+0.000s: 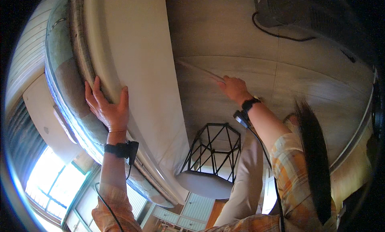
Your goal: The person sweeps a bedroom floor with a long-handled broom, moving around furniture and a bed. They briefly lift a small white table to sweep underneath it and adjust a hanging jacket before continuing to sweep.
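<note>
My left hand [109, 108] rests with spread fingers on the upper edge of a long pale furniture panel [144, 81], beside a blue-green patterned cushion or mattress [70, 81]. Nothing shows in its grip. To the right, my right hand [236, 89] is closed round one end of a thin, light-coloured stick [206, 72]. The stick lies out over the grey-brown floor [228, 57], and its far end meets the dark lower edge of the panel. Whether it passes under the panel cannot be told. Both wrists bear black straps with cabled devices.
A black wire-frame stand [212, 150] with a round pale top [204, 185] stands close to the panel and my leg. A dark object [282, 9] with a black cable [279, 36] is at the upper right. White slatted cabinets [197, 208] and a bright window [49, 184] also show.
</note>
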A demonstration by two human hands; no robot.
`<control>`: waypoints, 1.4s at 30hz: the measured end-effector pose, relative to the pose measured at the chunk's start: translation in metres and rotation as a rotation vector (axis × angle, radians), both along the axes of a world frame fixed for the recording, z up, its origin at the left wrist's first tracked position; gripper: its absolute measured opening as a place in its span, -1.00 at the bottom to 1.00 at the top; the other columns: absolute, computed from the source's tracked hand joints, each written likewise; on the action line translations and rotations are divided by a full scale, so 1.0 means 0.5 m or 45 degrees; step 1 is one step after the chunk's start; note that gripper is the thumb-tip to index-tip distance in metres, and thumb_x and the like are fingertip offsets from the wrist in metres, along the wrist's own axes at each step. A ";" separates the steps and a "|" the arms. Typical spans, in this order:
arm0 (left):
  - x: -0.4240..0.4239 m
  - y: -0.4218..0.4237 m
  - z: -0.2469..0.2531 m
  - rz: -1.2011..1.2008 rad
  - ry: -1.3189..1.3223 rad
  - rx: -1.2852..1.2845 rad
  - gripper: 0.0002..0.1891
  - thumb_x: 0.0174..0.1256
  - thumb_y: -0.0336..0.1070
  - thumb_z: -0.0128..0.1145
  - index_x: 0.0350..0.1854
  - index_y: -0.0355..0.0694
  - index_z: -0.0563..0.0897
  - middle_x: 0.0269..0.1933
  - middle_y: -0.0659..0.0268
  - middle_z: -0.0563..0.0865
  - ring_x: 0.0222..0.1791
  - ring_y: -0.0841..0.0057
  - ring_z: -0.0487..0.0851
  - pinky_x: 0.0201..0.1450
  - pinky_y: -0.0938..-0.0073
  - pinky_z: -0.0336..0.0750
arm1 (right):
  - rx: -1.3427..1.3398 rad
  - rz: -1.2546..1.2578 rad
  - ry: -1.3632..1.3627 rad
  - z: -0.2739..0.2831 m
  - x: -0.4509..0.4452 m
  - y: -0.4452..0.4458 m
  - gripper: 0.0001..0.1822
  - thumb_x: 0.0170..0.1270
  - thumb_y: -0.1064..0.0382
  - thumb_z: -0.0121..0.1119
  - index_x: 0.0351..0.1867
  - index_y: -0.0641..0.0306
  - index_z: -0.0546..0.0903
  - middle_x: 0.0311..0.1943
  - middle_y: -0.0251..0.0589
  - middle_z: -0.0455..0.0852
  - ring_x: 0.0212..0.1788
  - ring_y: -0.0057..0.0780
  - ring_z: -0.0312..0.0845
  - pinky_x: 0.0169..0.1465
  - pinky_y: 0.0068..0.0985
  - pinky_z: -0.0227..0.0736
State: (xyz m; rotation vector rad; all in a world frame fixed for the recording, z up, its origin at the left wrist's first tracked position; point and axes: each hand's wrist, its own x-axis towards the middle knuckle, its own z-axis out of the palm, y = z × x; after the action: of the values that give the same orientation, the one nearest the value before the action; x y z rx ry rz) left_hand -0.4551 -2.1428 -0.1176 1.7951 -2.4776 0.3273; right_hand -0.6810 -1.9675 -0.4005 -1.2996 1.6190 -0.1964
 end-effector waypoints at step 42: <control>0.023 0.021 0.034 0.284 -0.281 0.217 -0.14 0.07 0.15 0.25 0.40 -0.03 0.17 0.44 -0.04 0.06 0.38 -0.06 0.11 0.33 -0.13 0.11 | 0.677 0.058 0.812 0.884 -0.480 0.739 -0.40 0.32 -0.26 -0.08 -0.44 0.34 0.56 -0.59 0.14 0.62 -0.48 0.12 0.58 -0.36 -0.05 0.46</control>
State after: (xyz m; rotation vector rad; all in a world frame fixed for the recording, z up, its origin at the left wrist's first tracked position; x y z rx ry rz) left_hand -0.4437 -2.1323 -0.1005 2.2251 -2.5166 0.3540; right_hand -0.9211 -1.5980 0.0415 -1.0200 1.9753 0.7018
